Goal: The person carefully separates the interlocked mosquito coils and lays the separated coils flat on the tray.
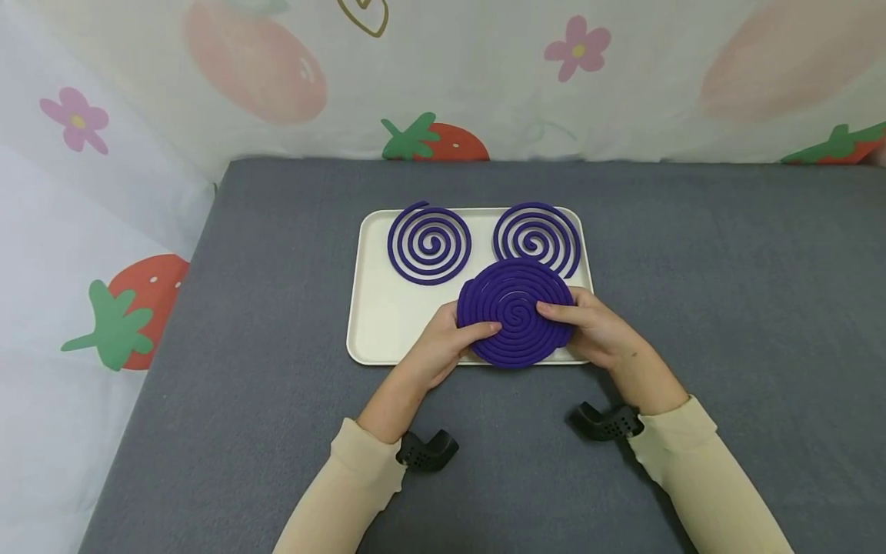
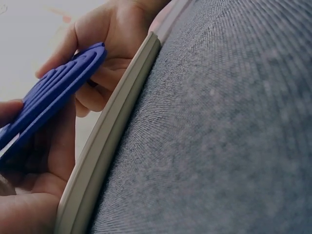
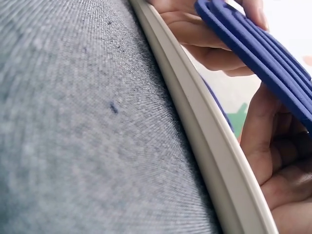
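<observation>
Both hands hold a tightly wound purple mosquito coil over the front right part of a white tray. My left hand pinches its left edge, thumb on top and fingers beneath. On the opposite edge, my right hand grips the same way. Seen side-on in the left wrist view, the coil is tilted and shows more than one layer. Two looser purple spirals lie at the back of the tray: the left spiral and the right spiral, partly covered by the held coil.
The tray rests on a grey cloth-covered table, its raised rim just under the hands. Behind and to the left hangs a white curtain printed with fruit and flowers. A black wrist device is strapped at each cuff.
</observation>
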Demonstrator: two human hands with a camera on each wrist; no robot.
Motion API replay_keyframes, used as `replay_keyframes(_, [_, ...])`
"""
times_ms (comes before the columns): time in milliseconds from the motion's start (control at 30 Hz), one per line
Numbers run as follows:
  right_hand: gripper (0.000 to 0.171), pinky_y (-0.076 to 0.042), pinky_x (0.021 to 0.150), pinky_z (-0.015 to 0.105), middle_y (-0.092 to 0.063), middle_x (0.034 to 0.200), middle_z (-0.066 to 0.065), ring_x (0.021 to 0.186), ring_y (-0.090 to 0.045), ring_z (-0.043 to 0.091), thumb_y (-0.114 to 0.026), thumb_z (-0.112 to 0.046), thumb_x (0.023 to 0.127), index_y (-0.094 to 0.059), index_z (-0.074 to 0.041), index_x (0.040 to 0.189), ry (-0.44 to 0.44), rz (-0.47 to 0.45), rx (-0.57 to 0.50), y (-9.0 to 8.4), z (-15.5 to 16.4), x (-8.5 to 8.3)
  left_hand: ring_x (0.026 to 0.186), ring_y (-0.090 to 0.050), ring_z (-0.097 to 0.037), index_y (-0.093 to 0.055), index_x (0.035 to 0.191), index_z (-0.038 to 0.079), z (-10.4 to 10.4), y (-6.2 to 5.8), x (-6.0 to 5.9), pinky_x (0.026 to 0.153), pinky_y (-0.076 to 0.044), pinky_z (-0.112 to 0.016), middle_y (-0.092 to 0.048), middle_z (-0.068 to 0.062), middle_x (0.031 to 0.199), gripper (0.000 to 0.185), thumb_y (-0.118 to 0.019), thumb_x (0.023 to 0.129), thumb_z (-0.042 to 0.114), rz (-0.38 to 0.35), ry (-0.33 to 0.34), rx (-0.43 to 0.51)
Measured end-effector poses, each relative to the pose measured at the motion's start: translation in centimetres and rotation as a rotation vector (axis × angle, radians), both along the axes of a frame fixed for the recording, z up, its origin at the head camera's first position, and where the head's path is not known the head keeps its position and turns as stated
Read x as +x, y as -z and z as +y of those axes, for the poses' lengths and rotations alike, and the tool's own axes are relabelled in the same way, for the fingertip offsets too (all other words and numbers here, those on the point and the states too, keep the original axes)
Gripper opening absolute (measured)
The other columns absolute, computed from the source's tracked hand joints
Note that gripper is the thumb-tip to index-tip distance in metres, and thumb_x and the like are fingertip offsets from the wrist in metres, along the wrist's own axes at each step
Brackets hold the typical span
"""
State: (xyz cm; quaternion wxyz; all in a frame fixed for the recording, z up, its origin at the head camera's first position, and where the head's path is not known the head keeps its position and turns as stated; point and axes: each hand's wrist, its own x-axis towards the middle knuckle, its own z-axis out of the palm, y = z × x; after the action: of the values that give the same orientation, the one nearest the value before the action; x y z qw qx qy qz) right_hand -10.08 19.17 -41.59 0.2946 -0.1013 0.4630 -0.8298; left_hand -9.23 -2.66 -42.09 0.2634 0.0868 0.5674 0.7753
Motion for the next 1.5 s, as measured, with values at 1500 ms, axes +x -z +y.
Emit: replay_keyframes(1500, [0.026,-0.055,0.078,0.03,-0.065,0.1,0.006,0.09,-0.064,0.016,-0.058,0.007,0.086,-0.055,-0.004,0.11,0.091,0.041,0.188,0.01,-0.64,0.19,0.112,-0.055,-0.026,-0.04,0.134,-0.01,0.3,0.05,-0.02,0.095,-0.047,-0.035,-0.051,-0.026,0.128,0.053,-0.059,0.085,-0.004,0.041,-0.087,-0.069])
